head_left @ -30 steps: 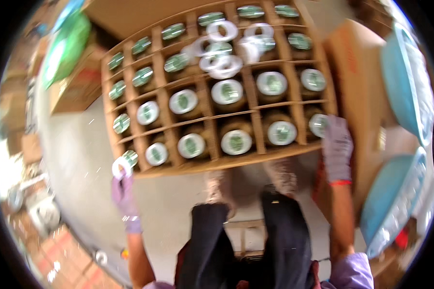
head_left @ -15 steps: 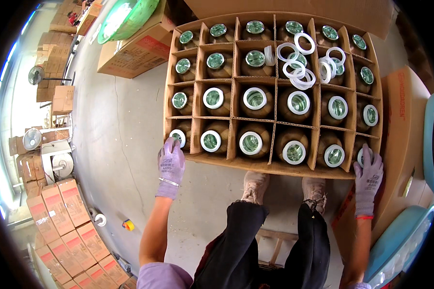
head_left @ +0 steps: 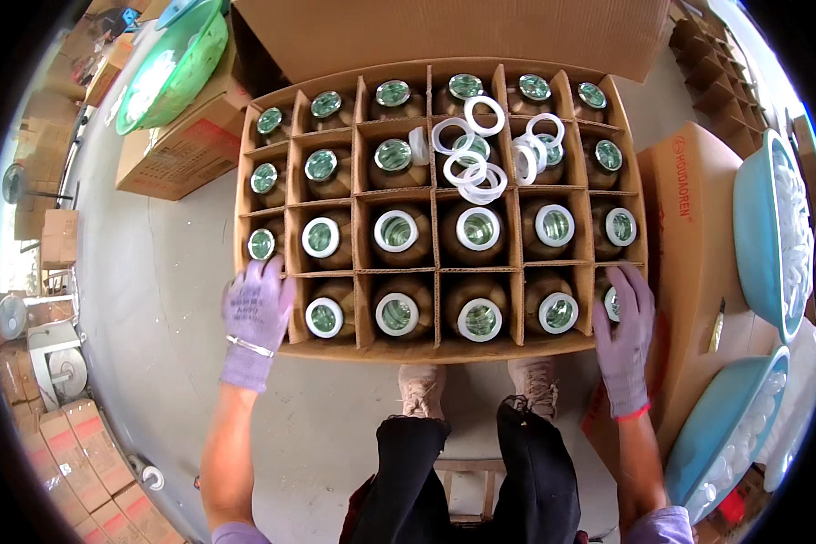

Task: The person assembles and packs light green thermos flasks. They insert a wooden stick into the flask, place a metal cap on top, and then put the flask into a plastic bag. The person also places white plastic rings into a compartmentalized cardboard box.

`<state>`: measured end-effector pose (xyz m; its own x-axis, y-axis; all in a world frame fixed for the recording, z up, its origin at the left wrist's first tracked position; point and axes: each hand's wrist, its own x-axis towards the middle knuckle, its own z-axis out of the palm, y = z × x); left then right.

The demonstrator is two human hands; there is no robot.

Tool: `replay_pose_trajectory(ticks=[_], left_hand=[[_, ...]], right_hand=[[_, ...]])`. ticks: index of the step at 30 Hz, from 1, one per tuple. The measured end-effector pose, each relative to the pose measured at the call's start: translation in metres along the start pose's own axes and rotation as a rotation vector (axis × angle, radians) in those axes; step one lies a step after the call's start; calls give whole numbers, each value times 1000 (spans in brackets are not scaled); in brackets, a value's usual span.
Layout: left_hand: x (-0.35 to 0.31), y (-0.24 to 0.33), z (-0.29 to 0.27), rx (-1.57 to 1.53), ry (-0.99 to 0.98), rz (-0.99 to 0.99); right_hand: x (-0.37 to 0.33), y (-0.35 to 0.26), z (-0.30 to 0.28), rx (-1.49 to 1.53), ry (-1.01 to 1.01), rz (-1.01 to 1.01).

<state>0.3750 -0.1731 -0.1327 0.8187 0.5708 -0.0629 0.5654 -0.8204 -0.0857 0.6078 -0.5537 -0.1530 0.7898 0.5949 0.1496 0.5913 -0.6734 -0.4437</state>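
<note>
A large cardboard box with dividers holds rows of brown-looking bottles with greenish glass mouths. White rings sit on most mouths in the two nearer rows, such as this ring-topped bottle. In the far rows the bottle mouths are bare. Several loose white rings lie across the back right cells. My left hand, in a lilac glove, rests over the near left corner with fingers apart, hiding the bottle there. My right hand, gloved too, has thumb and fingers spread around the near right bottle's mouth.
Two blue basins of clear and white pieces stand at the right beside a carton bearing a small cutter. A green basin sits on another carton at the far left. Stacked cartons fill the lower left.
The view has shifted, so the box appears further left and nearer. Both hands have slid forward over the near corners, and their fingers reach further across the corner cells.
</note>
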Motion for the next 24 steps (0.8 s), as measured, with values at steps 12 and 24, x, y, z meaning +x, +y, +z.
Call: replay_pose_trajectory(ticks=[12, 24], left_hand=[[125, 136, 37, -703, 377, 393], [18, -85, 78, 39, 186, 48]], right_hand=[[143, -67, 104, 102, 82, -349], [77, -97, 62, 616, -65, -271]])
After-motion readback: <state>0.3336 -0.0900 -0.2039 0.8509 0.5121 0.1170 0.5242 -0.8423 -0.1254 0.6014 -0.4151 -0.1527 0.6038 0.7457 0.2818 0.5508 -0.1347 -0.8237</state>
